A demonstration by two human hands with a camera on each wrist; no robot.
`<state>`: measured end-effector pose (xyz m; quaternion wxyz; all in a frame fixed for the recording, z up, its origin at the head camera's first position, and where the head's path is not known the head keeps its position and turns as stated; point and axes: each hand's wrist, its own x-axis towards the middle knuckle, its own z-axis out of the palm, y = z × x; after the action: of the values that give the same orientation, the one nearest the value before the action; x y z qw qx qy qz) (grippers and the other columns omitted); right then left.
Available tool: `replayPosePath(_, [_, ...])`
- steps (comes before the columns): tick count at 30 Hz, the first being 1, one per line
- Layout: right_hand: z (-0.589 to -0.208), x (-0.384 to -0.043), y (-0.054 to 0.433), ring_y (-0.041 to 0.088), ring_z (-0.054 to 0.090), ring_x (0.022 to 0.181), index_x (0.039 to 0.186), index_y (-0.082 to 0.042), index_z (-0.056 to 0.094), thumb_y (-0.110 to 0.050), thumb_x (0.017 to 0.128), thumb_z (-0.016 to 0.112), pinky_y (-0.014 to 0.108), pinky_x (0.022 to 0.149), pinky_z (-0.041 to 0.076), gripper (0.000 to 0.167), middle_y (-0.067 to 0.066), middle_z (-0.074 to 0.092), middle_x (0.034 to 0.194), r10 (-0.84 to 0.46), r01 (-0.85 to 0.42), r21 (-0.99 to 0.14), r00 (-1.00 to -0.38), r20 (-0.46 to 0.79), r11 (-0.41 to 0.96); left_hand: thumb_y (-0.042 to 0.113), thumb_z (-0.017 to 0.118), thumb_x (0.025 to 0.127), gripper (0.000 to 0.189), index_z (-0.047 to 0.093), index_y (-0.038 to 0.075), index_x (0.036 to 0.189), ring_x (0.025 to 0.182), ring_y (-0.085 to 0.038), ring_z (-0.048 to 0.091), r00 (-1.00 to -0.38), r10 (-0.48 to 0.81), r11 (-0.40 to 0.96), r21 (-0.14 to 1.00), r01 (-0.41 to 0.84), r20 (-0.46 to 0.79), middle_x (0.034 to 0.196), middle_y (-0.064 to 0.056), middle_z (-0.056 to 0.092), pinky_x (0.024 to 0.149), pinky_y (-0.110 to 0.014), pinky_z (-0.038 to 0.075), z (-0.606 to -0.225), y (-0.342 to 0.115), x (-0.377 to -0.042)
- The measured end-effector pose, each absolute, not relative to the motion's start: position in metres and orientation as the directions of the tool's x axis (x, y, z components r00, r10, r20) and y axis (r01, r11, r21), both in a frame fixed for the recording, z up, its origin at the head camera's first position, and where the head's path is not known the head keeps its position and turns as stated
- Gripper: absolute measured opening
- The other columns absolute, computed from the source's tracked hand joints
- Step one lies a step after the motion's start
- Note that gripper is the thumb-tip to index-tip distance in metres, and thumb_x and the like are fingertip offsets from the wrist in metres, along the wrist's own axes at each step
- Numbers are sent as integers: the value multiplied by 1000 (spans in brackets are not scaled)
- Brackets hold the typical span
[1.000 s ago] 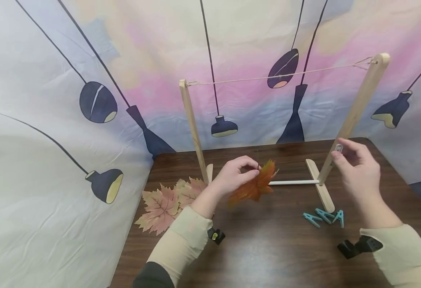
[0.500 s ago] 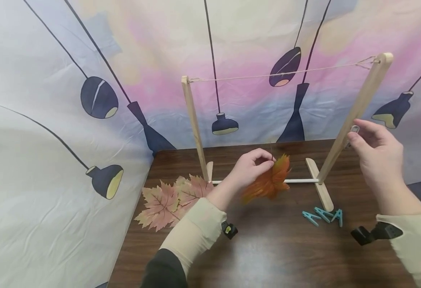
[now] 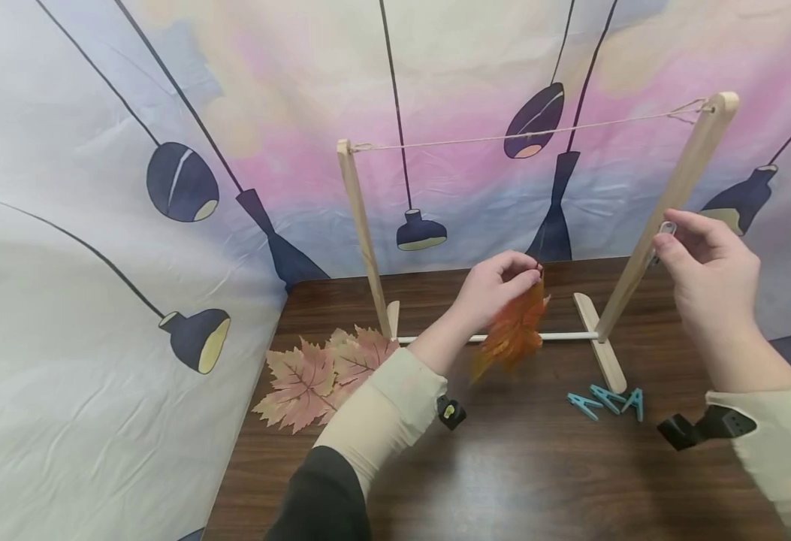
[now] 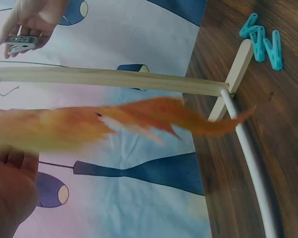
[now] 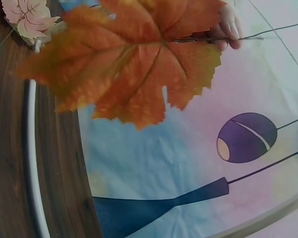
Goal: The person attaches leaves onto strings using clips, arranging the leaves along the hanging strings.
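Note:
An orange maple leaf hangs from my left hand, which pinches it by its thin stem. In the right wrist view the leaf shows its broad veined face; the left wrist view has it edge-on and blurred. My right hand holds a small clear or silvery clip between thumb and fingers, beside the right post of a wooden frame. Above both hands a thin string runs between the frame's post tops. The leaf is below the string and apart from it.
Pale pink maple leaves lie overlapping at the left of the brown table. Several teal clothespins sit near the frame's right foot. A white rod joins the feet. A painted cloth backdrop stands behind.
My left hand has moved right and up with the leaf, which has turned to hang lower beneath the fingers. The right hand has shifted right and upward, still holding the clip.

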<state>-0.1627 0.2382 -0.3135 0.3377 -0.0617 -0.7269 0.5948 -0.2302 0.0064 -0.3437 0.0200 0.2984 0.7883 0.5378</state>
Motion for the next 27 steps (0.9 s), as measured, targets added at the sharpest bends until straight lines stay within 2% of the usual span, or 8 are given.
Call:
replayPosePath(4, [-305, -165, 239, 9, 54, 93, 113, -6, 68, 0, 83, 69, 12, 76, 41, 31, -4, 61, 95, 508, -364, -907, -752, 421, 212, 17, 63, 91, 11, 66, 10, 98, 83, -2, 57, -810, 519, 258, 854, 452, 272, 93, 5, 66, 77, -17, 45, -337, 12, -234])
replayPosePath(7, [-296, -168, 242, 7, 55, 89, 113, -8, 68, -3, 83, 69, 12, 75, 41, 30, -7, 62, 93, 498, -350, -899, -749, 437, 263, 16, 62, 91, 7, 64, 12, 97, 84, -2, 57, -800, 548, 316, 825, 468, 244, 92, 7, 64, 77, -16, 44, -331, 17, -238])
replayPosePath(10, [-284, -173, 246, 3, 55, 91, 116, -13, 67, -10, 85, 68, 12, 78, 41, 31, -13, 61, 96, 461, -303, -872, -755, 465, 383, 15, 60, 91, 6, 63, 15, 96, 84, -3, 55, -795, 570, 402, 774, 489, 206, 91, 9, 62, 76, -15, 42, -325, 23, -242])
replayPosePath(13, [-271, -179, 250, 2, 55, 92, 116, -15, 67, -12, 84, 70, 11, 81, 41, 31, -14, 60, 97, 436, -311, -860, -761, 481, 405, 15, 58, 92, 6, 63, 16, 96, 85, -4, 54, -799, 575, 458, 740, 492, 176, 91, 10, 61, 76, -15, 41, -319, 26, -245])
replayPosePath(19, [-246, -189, 253, 1, 55, 91, 114, -15, 67, -15, 84, 68, 13, 86, 41, 31, -14, 60, 94, 428, -330, -848, -752, 502, 415, 19, 58, 93, 8, 63, 16, 98, 87, -2, 54, -820, 538, 425, 778, 463, 194, 92, 12, 62, 77, -14, 41, -313, 31, -249])
replayPosePath(22, [-237, -192, 255, 6, 55, 104, 114, -13, 67, -15, 84, 64, 16, 94, 38, 30, -8, 63, 105, 419, -382, -855, -752, 508, 351, 24, 57, 94, 12, 64, 16, 101, 87, 0, 54, -826, 517, 399, 790, 466, 226, 93, 13, 62, 77, -13, 40, -311, 34, -251])
replayPosePath(25, [-229, -195, 256, 11, 48, 120, 113, -10, 66, -14, 85, 61, 18, 101, 31, 29, 0, 61, 120, 401, -458, -856, -757, 516, 239, 28, 56, 95, 15, 64, 18, 103, 88, 1, 54, -820, 514, 400, 774, 490, 253, 95, 13, 62, 77, -12, 40, -307, 37, -252])
replayPosePath(27, [-225, -197, 257, 14, 43, 126, 113, -8, 66, -13, 86, 59, 18, 103, 27, 28, 3, 59, 123, 391, -490, -852, -759, 521, 185, 29, 56, 95, 17, 64, 18, 104, 88, 2, 54, -810, 523, 408, 758, 510, 264, 96, 13, 62, 77, -12, 39, -304, 40, -254])
